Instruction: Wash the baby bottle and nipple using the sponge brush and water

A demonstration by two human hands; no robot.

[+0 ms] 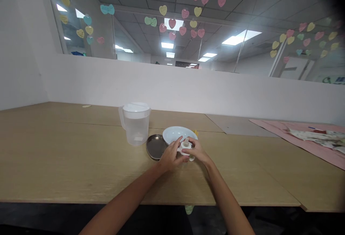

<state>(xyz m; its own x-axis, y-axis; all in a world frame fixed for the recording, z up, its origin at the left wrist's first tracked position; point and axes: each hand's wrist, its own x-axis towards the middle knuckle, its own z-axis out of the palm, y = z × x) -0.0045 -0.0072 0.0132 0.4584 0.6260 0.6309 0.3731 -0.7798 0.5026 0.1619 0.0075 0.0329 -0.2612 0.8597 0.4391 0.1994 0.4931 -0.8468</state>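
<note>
A small white bottle top with a clear teat [185,145] is between my hands, in front of a white bowl [175,133]. My right hand [198,151] has its fingers wrapped round the top. Against its left side rests my left hand [171,156], fingers closed round the bottle, whose lower part the hands mostly hide. A round metal dish [155,146] lies beside the bowl, left of my hands. Farther left stands a lidded translucent jug [137,127] holding clear liquid.
Something yellow [196,132] shows behind the bowl's right edge. A pink cloth [272,129] with papers on it covers the right side of the wooden table [81,163]. A white wall and window stand behind.
</note>
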